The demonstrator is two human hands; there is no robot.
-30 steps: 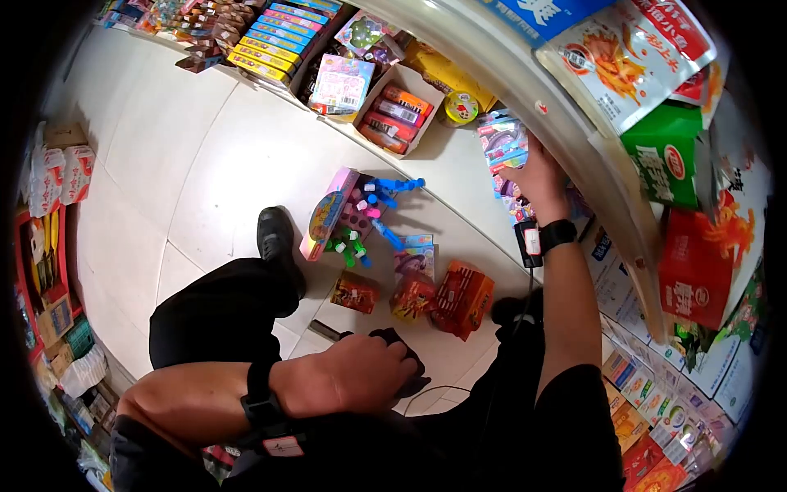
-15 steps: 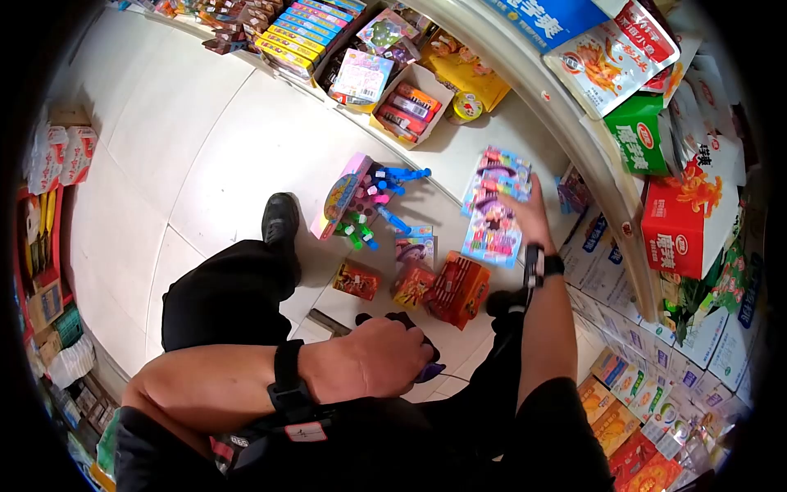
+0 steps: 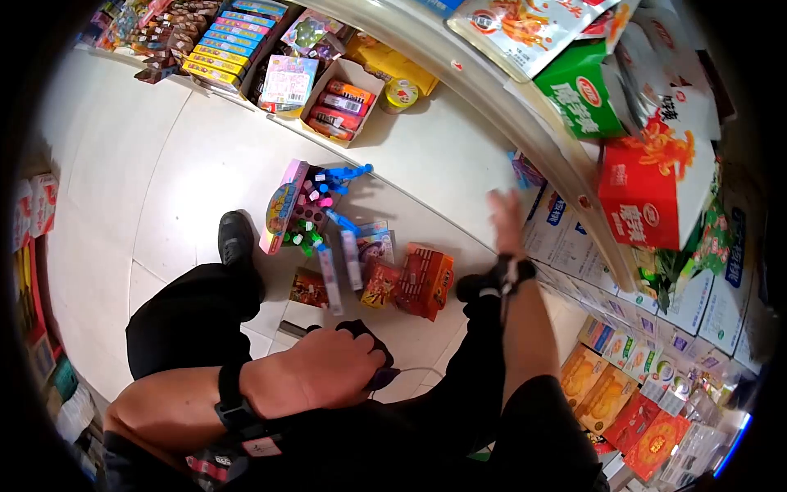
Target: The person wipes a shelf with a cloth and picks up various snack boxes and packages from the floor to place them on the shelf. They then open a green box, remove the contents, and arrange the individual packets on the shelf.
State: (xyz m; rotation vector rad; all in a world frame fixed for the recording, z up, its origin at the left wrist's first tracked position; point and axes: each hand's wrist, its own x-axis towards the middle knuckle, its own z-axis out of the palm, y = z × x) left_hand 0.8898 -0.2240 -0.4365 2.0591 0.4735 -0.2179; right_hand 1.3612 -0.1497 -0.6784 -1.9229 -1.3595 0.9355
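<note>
My left hand (image 3: pixel 328 371) rests on my knee, closed around a dark object (image 3: pixel 370 354) with a purple end and a thin cable. My right hand (image 3: pixel 503 220) is raised beside the lower shelf edge (image 3: pixel 566 176), blurred, fingers apart, holding nothing. Two colourful card packs (image 3: pixel 340 266) are edge-on over the floor, just left of the red snack packs (image 3: pixel 422 280). A pink display box of coloured tubes (image 3: pixel 302 209) lies on the tiles beyond my black shoe (image 3: pixel 236 239).
Open cartons of sweets (image 3: pixel 340 102) and flat boxes (image 3: pixel 225 37) line the floor at the back. The shelf on the right holds red (image 3: pixel 648 201) and green (image 3: pixel 582 94) snack boxes. More boxed goods (image 3: pixel 623 394) are stacked low on the right.
My right hand pulled colourful card packs down from the shelf and let them go; they now sit by the red snack packs. The hand is empty and lifted. My left hand stayed put.
</note>
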